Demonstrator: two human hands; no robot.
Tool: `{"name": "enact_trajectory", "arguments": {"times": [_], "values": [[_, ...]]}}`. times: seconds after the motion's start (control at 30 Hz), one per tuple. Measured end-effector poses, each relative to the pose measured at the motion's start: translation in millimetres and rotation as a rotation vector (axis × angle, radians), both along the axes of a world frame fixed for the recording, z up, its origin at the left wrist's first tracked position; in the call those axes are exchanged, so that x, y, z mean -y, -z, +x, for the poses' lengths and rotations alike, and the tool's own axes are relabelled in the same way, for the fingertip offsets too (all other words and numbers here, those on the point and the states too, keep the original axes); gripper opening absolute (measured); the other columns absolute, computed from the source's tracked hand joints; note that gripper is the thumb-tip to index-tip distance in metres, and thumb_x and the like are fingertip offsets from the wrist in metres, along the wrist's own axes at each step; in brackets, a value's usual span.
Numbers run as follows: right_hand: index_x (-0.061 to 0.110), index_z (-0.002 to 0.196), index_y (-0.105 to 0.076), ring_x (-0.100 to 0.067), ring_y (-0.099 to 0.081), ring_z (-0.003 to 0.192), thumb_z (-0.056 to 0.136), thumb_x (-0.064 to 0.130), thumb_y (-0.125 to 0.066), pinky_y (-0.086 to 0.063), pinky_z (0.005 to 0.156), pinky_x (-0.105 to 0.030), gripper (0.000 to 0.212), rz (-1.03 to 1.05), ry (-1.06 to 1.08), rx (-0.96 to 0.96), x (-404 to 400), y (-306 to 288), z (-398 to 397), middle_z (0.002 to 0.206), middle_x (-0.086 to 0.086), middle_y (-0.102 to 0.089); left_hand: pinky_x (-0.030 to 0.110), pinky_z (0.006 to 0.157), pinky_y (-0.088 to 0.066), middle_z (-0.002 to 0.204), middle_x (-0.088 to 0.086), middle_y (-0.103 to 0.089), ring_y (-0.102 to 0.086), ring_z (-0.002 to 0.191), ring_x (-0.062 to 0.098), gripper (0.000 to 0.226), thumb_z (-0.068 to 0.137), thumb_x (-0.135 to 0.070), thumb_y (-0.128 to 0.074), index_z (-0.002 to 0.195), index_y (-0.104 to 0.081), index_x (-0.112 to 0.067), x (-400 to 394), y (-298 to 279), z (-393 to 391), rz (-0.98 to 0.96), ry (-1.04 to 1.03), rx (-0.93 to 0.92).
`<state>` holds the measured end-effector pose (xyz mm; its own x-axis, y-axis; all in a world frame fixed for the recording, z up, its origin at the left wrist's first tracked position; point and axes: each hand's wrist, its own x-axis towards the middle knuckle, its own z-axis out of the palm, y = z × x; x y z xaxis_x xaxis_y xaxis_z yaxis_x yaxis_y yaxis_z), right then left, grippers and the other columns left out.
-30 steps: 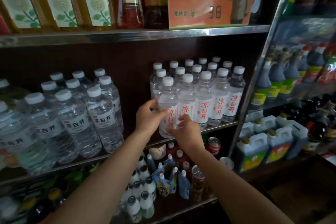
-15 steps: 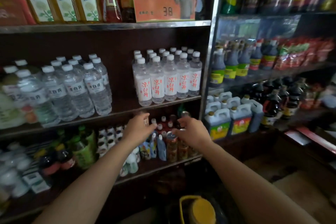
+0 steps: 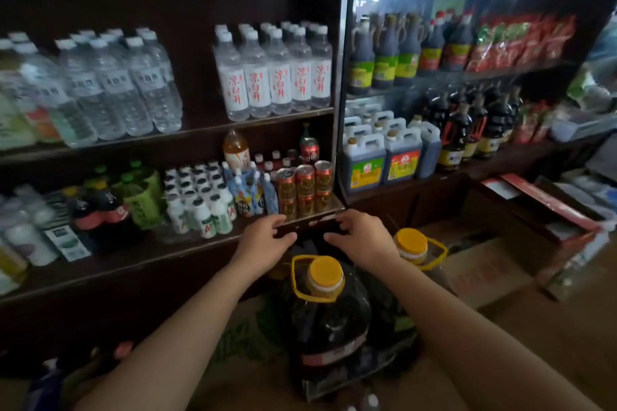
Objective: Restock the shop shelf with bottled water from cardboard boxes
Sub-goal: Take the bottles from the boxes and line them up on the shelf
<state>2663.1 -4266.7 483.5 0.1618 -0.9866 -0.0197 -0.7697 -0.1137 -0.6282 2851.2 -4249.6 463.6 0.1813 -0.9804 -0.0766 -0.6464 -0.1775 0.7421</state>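
- Bottled water (image 3: 278, 77) standing in rows on middle shelf (image 3: 253, 122), right part.
- Left hand (image 3: 267, 240) hovering released, holding nothing, near cans (image 3: 304, 188).
- Right hand (image 3: 362, 237) likewise released, above yellow-capped jug (image 3: 325, 310).

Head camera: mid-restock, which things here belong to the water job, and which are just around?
Job:
- red-label water bottles on the middle shelf
- clear water bottles, same shelf
- cardboard box on the floor
- left hand and right hand, both empty

Just around:
- oil jugs
- red cans
- sauce bottles
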Motion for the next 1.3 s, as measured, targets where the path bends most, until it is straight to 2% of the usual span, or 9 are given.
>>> {"name": "enact_trajectory", "arguments": {"times": [0.13, 0.3, 0.43, 0.53, 0.67, 0.87, 0.93, 1.1, 1.3], "values": [[0.018, 0.133, -0.053, -0.02, -0.061, 0.108, 0.084, 0.046, -0.068, -0.051, 0.081, -0.031, 0.058, 0.089, 0.048, -0.024, -21.4, 69.0, -28.2, 0.122, -0.001, -0.063, 0.029, 0.093, -0.046, 0.134, -0.002, -0.053, -0.051, 0.122, 0.016, 0.046, 0.089, -0.032, -0.063, 0.132, -0.052, -0.02, -19.7, 60.0, -20.9, 0.018, 0.047, 0.016], [0.017, 0.127, -0.056, -0.017, -0.062, 0.1, 0.084, 0.042, -0.069, -0.054, 0.082, -0.033, 0.051, 0.144, 0.17, 0.017, -60.3, 183.9, -52.5, 0.114, 0.0, -0.066, 0.031, 0.093, -0.047, 0.13, 0.0, -0.05, -0.053, 0.117, 0.017, 0.042, 0.089, -0.031, -0.063, 0.128, -0.054, -0.019, -46.7, 160.3, -42.5, -0.037, 0.039, 0.095], [0.017, 0.119, -0.06, -0.018, -0.063, 0.101, 0.084, 0.038, -0.069, -0.055, 0.083, -0.038, 0.042, 0.171, 0.192, 0.044, -88.8, 293.4, -59.1, 0.108, 0.001, -0.067, 0.026, 0.081, -0.049, 0.109, -0.001, -0.054, -0.06, 0.099, 0.014, 0.016, 0.087, -0.027, -0.066, 0.1, -0.059, -0.021, -67.4, 260.8, -47.0, -0.057, 0.019, 0.102], [0.016, 0.111, -0.062, -0.017, -0.064, 0.096, 0.084, 0.035, -0.07, -0.055, 0.081, -0.038, 0.034, 0.201, 0.218, 0.07, -108.7, 379.3, -58.6, 0.101, 0.002, -0.067, 0.023, 0.073, -0.046, 0.098, -0.001, -0.062, -0.063, 0.087, 0.013, 0.013, 0.082, -0.022, -0.071, 0.089, -0.06, -0.021, -78.5, 349.9, -48.5, 0.022, 0.044, 0.066], [0.013, 0.087, -0.058, -0.017, -0.059, 0.08, 0.086, 0.025, -0.068, -0.05, 0.069, -0.032, 0.016, 0.241, 0.235, 0.033, -128.4, 488.4, -65.0, 0.084, 0.0, -0.063, 0.03, 0.086, -0.052, 0.112, 0.003, -0.065, -0.063, 0.098, 0.017, 0.036, 0.079, -0.018, -0.076, 0.112, -0.063, -0.013, -89.6, 474.8, -60.6, 0.263, 0.215, -0.015], [0.009, 0.111, -0.061, -0.018, -0.064, 0.084, 0.085, 0.018, -0.071, -0.056, 0.076, -0.034, 0.029, 0.28, 0.337, 0.109, -144.7, 630.6, -86.1, 0.091, -0.005, -0.065, 0.032, 0.101, -0.043, 0.145, 0.004, -0.044, -0.046, 0.13, 0.022, 0.082, 0.075, -0.016, -0.079, 0.144, -0.036, -0.016, -83.6, 627.7, -97.3, 0.386, 0.367, -0.063], [0.011, 0.106, -0.061, -0.016, -0.066, 0.084, 0.085, 0.019, -0.07, -0.058, 0.078, -0.036, 0.024, 0.282, 0.33, 0.131, -146.2, 669.1, -91.3, 0.091, -0.002, -0.065, 0.034, 0.106, -0.04, 0.15, 0.003, -0.037, -0.04, 0.135, 0.022, 0.09, 0.073, -0.017, -0.081, 0.147, -0.03, -0.02, -76.4, 666.0, -107.5, 0.382, 0.401, -0.072], [0.021, 0.088, -0.057, -0.007, -0.062, 0.076, 0.083, 0.022, -0.072, -0.057, 0.069, -0.028, 0.016, 0.283, 0.335, 0.115, -146.4, 739.0, -96.3, 0.082, 0.006, -0.063, 0.036, 0.108, -0.034, 0.156, -0.003, -0.025, -0.029, 0.141, 0.021, 0.104, 0.07, -0.022, -0.083, 0.151, -0.019, -0.028, -61.5, 722.7, -125.4, 0.336, 0.458, -0.13], [0.033, 0.088, -0.047, -0.006, -0.059, 0.083, 0.081, 0.021, -0.073, -0.054, 0.076, -0.027, 0.03, 0.368, 0.332, 0.152, -147.7, 766.1, -93.7, 0.09, 0.009, -0.059, 0.042, 0.105, -0.041, 0.143, 0.001, -0.045, -0.042, 0.132, 0.022, 0.084, 0.07, -0.012, -0.082, 0.141, -0.038, -0.021, -48.7, 738.6, -140.2, 0.329, 0.493, -0.166]]}}
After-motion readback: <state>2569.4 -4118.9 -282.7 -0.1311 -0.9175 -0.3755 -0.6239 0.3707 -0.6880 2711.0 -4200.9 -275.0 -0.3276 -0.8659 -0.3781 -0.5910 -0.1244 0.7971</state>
